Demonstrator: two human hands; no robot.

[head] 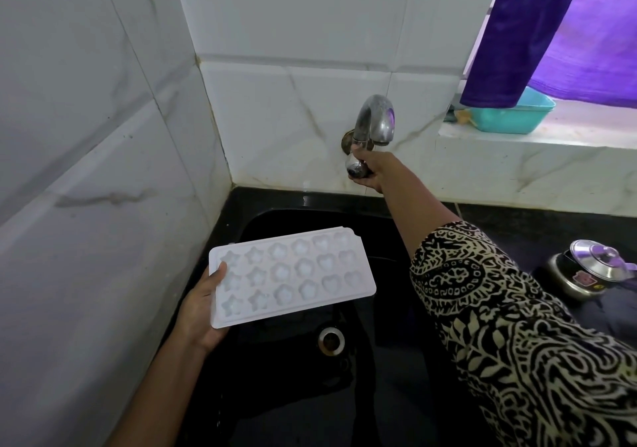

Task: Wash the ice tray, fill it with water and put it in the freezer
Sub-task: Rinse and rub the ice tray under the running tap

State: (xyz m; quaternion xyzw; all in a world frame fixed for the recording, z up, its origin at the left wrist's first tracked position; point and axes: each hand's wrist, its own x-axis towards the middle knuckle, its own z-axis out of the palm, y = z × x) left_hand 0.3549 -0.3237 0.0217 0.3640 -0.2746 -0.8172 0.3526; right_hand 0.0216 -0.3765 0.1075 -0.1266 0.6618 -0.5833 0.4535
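My left hand [203, 303] holds a white ice tray [293, 276] by its near left end, thumb on top, level over the black sink [396, 360]. The tray has star, flower and heart shaped cells that look whitish inside. My right hand [374, 169] reaches to the wall and grips the round knob [355, 167] of the chrome tap [375, 122]. No water shows under the spout.
White marble-look tiles cover the left and back walls. The sink's drain [331, 340] lies below the tray. A steel pressure cooker [586, 269] sits on the black counter to the right. A teal tub [510, 115] stands on the window ledge behind a purple curtain [551, 33].
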